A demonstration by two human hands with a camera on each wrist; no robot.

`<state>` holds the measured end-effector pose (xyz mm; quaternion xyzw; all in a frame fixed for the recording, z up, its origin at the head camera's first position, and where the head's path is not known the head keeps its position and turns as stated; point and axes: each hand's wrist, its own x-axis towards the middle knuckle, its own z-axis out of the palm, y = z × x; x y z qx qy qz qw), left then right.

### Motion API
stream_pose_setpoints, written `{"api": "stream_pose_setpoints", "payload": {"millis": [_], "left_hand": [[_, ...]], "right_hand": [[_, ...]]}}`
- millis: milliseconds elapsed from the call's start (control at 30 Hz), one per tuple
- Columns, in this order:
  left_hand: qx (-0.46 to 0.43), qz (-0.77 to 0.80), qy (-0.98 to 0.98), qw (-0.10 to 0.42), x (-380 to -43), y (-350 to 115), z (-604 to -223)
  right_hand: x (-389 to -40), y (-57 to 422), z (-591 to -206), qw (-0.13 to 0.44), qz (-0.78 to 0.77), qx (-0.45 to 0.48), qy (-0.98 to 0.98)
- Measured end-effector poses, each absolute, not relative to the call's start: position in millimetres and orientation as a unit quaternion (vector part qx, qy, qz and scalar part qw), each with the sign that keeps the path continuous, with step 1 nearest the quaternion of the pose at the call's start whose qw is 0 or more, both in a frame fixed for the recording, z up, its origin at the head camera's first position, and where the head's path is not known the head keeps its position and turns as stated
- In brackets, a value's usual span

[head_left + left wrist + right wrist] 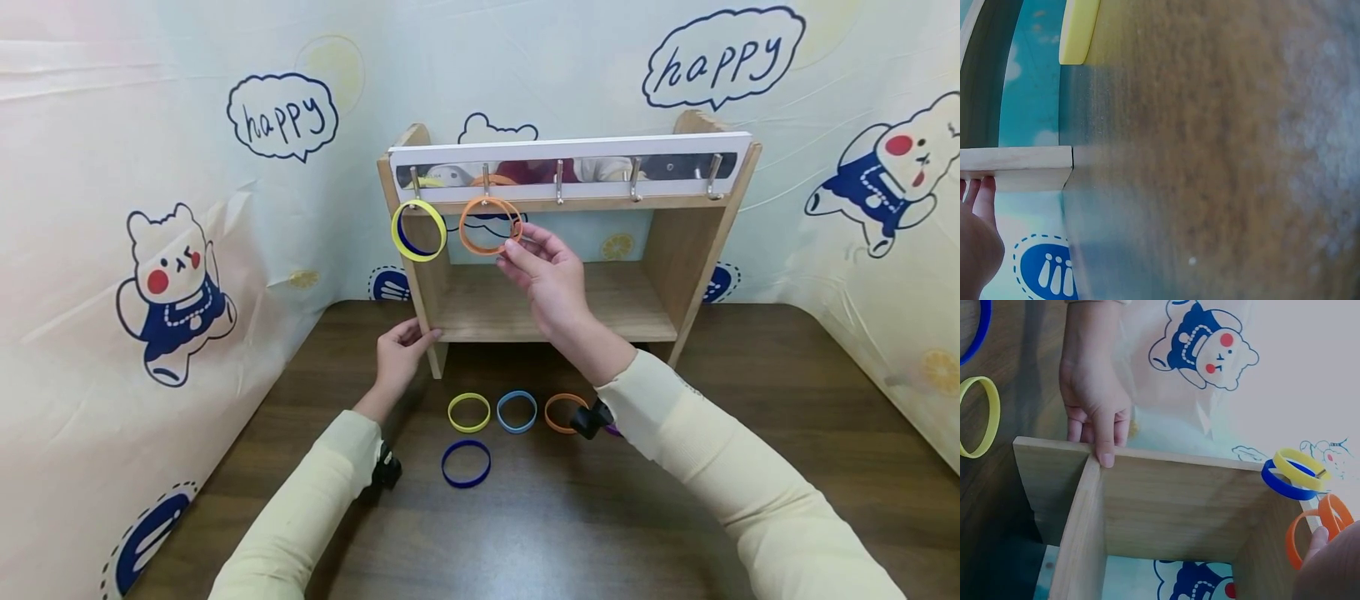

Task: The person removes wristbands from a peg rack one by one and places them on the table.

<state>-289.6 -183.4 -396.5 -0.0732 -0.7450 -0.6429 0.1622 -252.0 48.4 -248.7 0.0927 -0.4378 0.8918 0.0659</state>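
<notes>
My right hand [551,279] pinches an orange wristband [517,225] between thumb and fingers at the second hook [486,177] from the left. A second orange loop [1295,540] overlaps it in the right wrist view; whether either hangs on the hook I cannot tell. On the leftmost hook hang a yellow wristband [1291,459] and a dark blue wristband [1279,487]. My left hand [397,358] grips the left side panel of the wooden shelf [437,354] low down, thumb over its front edge and fingers along the outer face [1100,412].
On the brown table [570,525] before the shelf lie a yellow band [451,414], a light blue band [498,412], an orange band [547,414] and a dark blue band [444,471]. A purple band [613,431] is mostly hidden by the right sleeve. Three more hooks line the rail rightward.
</notes>
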Motion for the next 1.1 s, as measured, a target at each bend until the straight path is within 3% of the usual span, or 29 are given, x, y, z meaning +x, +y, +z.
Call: {"api": "stream_pose_setpoints", "payload": {"millis": [1100], "left_hand": [[-0.074, -0.643, -0.745, 0.161, -290, -183, -396]], "right_hand": [[-233, 59, -233, 0.062, 0.895, 0.131, -0.421]]}}
